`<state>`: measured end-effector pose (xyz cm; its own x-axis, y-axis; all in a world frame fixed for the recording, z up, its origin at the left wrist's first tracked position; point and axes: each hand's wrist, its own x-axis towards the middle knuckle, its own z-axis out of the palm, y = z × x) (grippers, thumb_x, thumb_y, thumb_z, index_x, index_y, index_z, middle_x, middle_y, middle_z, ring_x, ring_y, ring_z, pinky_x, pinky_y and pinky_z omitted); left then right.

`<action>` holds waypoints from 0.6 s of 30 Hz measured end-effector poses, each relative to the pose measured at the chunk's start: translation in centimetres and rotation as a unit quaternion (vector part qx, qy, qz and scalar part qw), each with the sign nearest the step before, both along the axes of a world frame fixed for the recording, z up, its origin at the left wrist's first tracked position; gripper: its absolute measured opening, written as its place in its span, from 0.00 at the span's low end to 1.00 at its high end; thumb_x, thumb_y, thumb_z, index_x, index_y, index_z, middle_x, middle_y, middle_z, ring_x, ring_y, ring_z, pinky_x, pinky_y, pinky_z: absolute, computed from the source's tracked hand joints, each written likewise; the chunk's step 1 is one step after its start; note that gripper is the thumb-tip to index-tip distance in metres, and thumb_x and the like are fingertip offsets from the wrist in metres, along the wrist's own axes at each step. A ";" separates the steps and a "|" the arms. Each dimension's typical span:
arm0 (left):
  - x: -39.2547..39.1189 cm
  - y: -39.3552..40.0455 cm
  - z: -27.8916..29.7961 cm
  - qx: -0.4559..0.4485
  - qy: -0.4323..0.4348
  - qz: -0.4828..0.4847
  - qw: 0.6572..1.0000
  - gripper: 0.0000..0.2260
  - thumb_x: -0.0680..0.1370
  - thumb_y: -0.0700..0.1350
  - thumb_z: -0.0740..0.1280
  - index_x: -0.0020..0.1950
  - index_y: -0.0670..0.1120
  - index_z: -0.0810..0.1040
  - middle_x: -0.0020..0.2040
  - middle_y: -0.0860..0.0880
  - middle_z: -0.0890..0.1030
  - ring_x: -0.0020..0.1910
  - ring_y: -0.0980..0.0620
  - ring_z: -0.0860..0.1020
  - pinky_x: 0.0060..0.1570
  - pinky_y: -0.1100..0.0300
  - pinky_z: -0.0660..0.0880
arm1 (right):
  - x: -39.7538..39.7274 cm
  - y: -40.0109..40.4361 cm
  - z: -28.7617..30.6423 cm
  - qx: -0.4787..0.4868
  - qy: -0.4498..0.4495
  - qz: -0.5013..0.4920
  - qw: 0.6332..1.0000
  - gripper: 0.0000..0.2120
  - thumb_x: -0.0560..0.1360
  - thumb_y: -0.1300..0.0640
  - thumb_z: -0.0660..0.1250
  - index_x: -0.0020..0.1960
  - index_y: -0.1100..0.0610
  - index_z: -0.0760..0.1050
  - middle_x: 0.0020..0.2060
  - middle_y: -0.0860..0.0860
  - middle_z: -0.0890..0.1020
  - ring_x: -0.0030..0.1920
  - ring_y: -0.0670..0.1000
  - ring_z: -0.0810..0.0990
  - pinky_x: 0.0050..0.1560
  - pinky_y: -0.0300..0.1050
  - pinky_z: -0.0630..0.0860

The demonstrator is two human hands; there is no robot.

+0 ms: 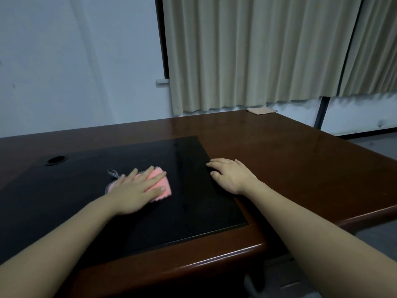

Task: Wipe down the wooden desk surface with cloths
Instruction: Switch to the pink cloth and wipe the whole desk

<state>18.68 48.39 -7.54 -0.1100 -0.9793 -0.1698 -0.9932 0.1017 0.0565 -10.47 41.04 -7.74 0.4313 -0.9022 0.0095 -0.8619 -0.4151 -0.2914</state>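
From the head camera, the left hand point(134, 190) is lying flat on a pink cloth point(160, 186), fingers straight and spread, pressing it onto the black inset panel point(193, 201) in the middle of the wooden counter point(290, 168); the grip here is open, a press and not a pinch. The cloth is sitting toward the left-centre of the panel, with a grey patterned loop point(113, 173) sticking out from under the hand at its far left corner. The right hand point(231, 175) is resting palm-down at the panel's right edge, fingers relaxed and holding nothing. A second, tan cloth point(261, 110) is lying well apart at the far edge of the counter, just below the curtain point(257, 52). A round cable hole point(56, 160) is sitting to the left of the cloth. The likely trouble from here: with only flat pressure on it, the cloth could bunch or slide out from under the palm, and its loop could be snagging at the hole if the wipe is running left. The brown wood around the panel is looking untouched, so it could be getting skipped.
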 end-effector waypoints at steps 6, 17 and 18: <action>-3.9 -1.8 -0.1 -0.012 -0.023 0.053 0.998 0.25 0.82 0.67 0.43 0.79 0.69 0.42 0.83 0.56 0.40 0.81 0.38 0.42 0.76 0.38 0.41 | 0.2 0.2 0.0 -0.005 0.000 -0.005 1.000 0.23 0.86 0.48 0.51 0.80 0.45 0.61 0.80 0.45 0.60 0.81 0.49 0.55 0.79 0.57 0.47; 1.5 7.2 0.2 0.000 0.002 -0.081 0.997 0.32 0.65 0.81 0.31 0.68 0.79 0.32 0.77 0.66 0.31 0.78 0.53 0.33 0.75 0.51 0.34 | 0.1 -0.1 -0.2 -0.008 0.012 -0.003 1.000 0.23 0.86 0.47 0.51 0.80 0.45 0.62 0.80 0.45 0.60 0.80 0.50 0.55 0.79 0.58 0.49; 2.6 6.8 0.2 0.003 -0.001 -0.059 0.998 0.35 0.62 0.82 0.30 0.69 0.78 0.32 0.77 0.65 0.32 0.79 0.51 0.34 0.76 0.50 0.35 | 0.1 -0.2 -0.2 -0.009 0.013 -0.004 1.000 0.23 0.86 0.47 0.51 0.80 0.45 0.61 0.80 0.45 0.60 0.81 0.50 0.55 0.79 0.58 0.49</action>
